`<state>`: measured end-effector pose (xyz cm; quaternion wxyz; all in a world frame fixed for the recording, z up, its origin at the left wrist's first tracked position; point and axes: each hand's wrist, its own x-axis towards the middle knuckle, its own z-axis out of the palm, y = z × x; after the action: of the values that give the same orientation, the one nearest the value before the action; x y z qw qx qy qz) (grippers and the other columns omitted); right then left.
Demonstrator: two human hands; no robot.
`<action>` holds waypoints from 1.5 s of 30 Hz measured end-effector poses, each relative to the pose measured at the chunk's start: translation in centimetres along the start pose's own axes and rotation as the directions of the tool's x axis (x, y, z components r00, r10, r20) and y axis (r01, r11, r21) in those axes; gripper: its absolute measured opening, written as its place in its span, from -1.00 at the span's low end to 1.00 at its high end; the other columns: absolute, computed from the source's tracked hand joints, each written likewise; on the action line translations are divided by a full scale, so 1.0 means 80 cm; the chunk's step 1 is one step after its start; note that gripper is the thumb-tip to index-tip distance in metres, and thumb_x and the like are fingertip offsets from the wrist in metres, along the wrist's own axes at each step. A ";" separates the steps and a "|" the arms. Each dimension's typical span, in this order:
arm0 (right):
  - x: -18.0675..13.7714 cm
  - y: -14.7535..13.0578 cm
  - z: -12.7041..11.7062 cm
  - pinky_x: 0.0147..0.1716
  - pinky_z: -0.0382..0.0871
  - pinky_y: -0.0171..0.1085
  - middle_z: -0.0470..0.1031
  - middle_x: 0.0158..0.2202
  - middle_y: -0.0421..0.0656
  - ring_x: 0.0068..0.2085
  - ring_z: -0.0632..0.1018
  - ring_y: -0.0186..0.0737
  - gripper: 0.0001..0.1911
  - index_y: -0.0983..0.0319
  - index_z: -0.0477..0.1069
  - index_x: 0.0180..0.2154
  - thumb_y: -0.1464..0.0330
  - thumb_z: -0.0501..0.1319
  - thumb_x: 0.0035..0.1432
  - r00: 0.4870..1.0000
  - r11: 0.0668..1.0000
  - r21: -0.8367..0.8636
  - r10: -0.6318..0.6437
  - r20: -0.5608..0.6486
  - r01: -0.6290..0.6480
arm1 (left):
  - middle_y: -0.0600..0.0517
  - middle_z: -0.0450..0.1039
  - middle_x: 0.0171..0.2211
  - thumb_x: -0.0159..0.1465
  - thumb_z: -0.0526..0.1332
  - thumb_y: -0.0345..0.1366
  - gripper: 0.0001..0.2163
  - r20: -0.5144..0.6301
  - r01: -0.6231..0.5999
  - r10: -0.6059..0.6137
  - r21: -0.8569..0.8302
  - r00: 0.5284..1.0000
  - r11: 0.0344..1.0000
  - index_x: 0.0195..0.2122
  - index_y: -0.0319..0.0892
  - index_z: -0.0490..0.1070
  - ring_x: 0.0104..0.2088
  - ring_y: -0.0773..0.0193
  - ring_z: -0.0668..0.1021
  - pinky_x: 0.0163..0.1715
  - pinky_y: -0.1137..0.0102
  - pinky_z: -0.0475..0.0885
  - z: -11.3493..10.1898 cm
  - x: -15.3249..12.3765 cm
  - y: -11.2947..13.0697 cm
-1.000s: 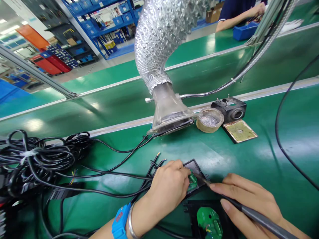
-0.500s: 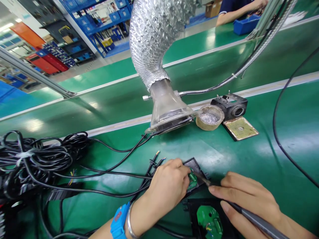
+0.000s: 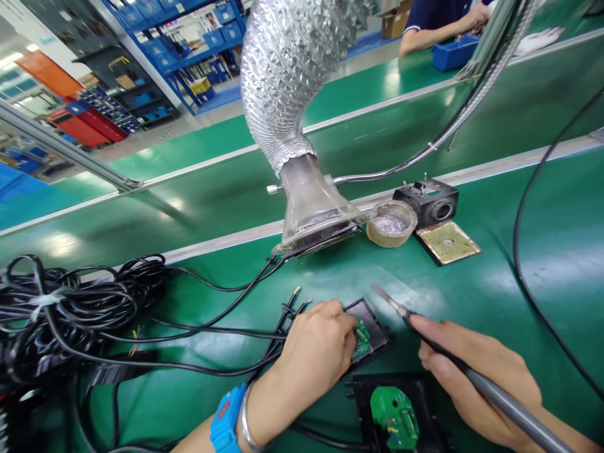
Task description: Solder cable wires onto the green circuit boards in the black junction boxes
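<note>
My right hand (image 3: 495, 360) grips a soldering iron (image 3: 453, 360) like a pen; its tip points up and left, apart from the boards. My left hand (image 3: 314, 343) is closed, with its fingertips on a small green circuit board (image 3: 362, 336) in a black housing (image 3: 375, 327). What those fingers pinch is hidden. Just below lies a second black housing (image 3: 368, 418), holding a larger green circuit board (image 3: 394, 412) with a few coloured wires. Black cables with stripped ends (image 3: 296, 292) pass beside and under my left wrist.
A fume hood (image 3: 314, 211) on a silver duct (image 3: 278, 82) hangs over the bench. Behind stand a solder bowl (image 3: 391, 234), a black holder (image 3: 431, 201) and a yellowish sponge tray (image 3: 448, 244). Coiled black cables (image 3: 80, 302) lie left. A co-worker's arm (image 3: 431, 39) shows across.
My right hand has drawn the soldering iron away from the small circuit board, so its tip is now clear of it. My left hand stays at the small board. The view has shifted slightly.
</note>
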<state>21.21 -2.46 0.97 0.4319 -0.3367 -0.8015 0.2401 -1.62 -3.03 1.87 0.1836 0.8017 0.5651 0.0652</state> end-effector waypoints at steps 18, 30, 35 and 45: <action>-0.006 0.010 0.043 -0.32 0.46 -0.36 0.42 -0.33 -0.17 -0.34 0.50 -0.33 -0.81 0.19 0.35 -0.12 0.51 0.11 0.24 0.988 0.990 -0.087 0.117 0.105 -0.108 | 0.06 0.36 -0.32 0.34 0.07 -0.33 -0.84 0.073 -0.097 0.100 -0.042 0.992 0.994 -0.22 -0.07 0.46 -0.31 0.26 0.42 -0.28 0.35 0.34 -0.013 0.000 -0.002; -0.002 0.008 0.034 -0.33 0.47 -0.40 0.45 -0.34 -0.18 -0.36 0.51 -0.38 -0.71 0.21 0.35 -0.01 0.54 0.08 0.26 0.996 0.997 -0.021 0.075 0.048 -0.074 | 0.08 0.46 -0.28 0.31 0.09 -0.39 -0.86 0.060 -0.092 0.102 -0.148 0.993 0.985 -0.17 -0.10 0.39 -0.27 0.27 0.46 -0.21 0.35 0.35 -0.023 0.000 -0.005; 0.001 -0.006 -0.005 -0.36 0.48 -0.40 0.47 -0.31 -0.15 -0.35 0.53 -0.36 -0.58 0.22 0.31 0.13 0.49 0.11 0.23 0.995 0.996 -0.045 0.073 0.066 -0.071 | 0.05 0.42 -0.29 0.32 0.08 -0.42 -0.82 0.050 -0.148 0.154 -0.099 0.987 0.984 -0.19 -0.11 0.45 -0.29 0.29 0.46 -0.25 0.40 0.37 -0.019 0.000 -0.008; -0.010 -0.007 -0.013 -0.54 0.40 -0.39 0.40 -0.45 -0.18 -0.48 0.47 -0.35 -0.73 0.24 0.36 -0.07 0.51 0.08 0.18 0.968 0.990 0.074 0.100 0.228 -0.119 | 0.03 0.37 -0.31 0.30 0.02 -0.51 -0.75 0.135 -0.147 0.129 0.136 0.982 0.980 -0.18 -0.14 0.44 -0.32 0.22 0.44 -0.29 0.32 0.42 -0.020 0.002 0.007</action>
<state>22.23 -3.32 1.52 0.3390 -0.3321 -0.8141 0.3346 -1.58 -2.67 3.56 0.1548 0.8528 0.4986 -0.0141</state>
